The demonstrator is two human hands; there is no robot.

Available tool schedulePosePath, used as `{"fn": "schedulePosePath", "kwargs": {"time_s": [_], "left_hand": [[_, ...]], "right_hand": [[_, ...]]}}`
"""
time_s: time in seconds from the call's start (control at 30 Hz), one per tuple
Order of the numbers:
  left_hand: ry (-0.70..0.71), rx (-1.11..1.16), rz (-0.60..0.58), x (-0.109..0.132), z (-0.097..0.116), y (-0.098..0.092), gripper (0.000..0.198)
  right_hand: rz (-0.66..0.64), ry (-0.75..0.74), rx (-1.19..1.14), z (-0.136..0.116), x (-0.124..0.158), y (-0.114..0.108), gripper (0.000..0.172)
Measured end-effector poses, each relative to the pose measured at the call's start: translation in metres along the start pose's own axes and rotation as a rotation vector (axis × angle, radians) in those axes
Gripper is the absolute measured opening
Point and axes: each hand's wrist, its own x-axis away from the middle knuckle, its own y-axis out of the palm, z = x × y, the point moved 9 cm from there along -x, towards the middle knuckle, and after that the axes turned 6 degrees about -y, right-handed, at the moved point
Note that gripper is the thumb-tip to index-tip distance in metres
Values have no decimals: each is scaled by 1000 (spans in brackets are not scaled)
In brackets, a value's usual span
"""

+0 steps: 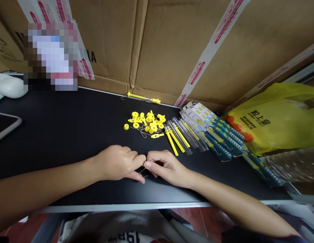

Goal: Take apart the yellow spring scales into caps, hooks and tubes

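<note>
My left hand [118, 163] and my right hand [171, 168] meet above the front of the black table. Between the thumb and forefinger of my right hand is a thin metal wire hook [142, 171], its bent end sticking out below. My left hand is closed, its curled forefinger against the hook's upper part and its thumb stretched out underneath. The fingertips hide the rest of the wire. Beyond the hands lies a pile of small yellow plastic parts [153, 127] mixed with metal hooks and springs. To its right are yellow rods [171, 140] and clear plastic tubes [189, 135].
A put-together yellow spring scale [143, 97] lies at the back by cardboard boxes [172, 44]. Printed spring scale packages [217, 135] are stacked on the right, beside a yellow plastic bag [278, 118]. At the left are a phone [6, 125] and a white rounded object [12, 87].
</note>
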Motion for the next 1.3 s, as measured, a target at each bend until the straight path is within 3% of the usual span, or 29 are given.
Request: {"fn": "schedulePosePath", "kwargs": {"time_s": [0.53, 1.3], "left_hand": [[-10, -34, 16, 0, 0, 0, 43], [-82, -95, -20, -1, -4, 2, 46]], "right_hand": [[37, -90, 103, -6, 0, -2, 32], [99, 32, -82, 7, -1, -6, 40]]}}
